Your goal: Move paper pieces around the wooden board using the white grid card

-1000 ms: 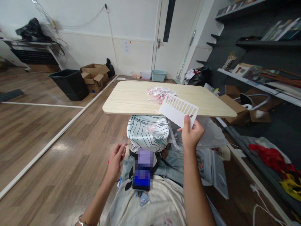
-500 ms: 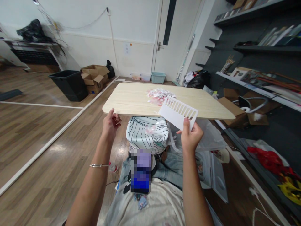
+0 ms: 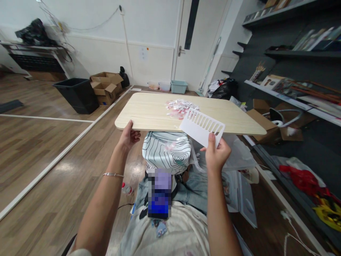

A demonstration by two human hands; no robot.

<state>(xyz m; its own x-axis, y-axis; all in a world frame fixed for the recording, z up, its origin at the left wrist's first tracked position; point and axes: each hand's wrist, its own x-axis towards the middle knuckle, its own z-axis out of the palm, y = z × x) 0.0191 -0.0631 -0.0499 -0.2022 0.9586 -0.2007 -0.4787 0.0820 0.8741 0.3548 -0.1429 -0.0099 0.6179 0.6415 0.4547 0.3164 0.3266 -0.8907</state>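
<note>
In the head view my right hand (image 3: 217,153) pinches a white flat piece with a row of slots (image 3: 198,128), thumb on top. The piece is tilted and overhangs the front edge of the pale wooden tabletop (image 3: 149,110). My left hand (image 3: 129,137) is at the tabletop's front left edge, its thumb up against the edge and its loosely curled fingers apart below it. Nothing shows in that hand. On the tabletop, behind the slotted piece, lies a pile of small white and reddish scraps (image 3: 182,106).
Below the tabletop are a white box-like thing with black line patterns (image 3: 166,151) and a clear plastic bin (image 3: 237,153). A black trash bin (image 3: 77,96) and cardboard boxes (image 3: 106,85) stand at left. Dark shelves (image 3: 290,53) line the right.
My left hand has shifted slightly right and up along the tabletop's edge. My right hand and the slotted piece are almost unmoved.
</note>
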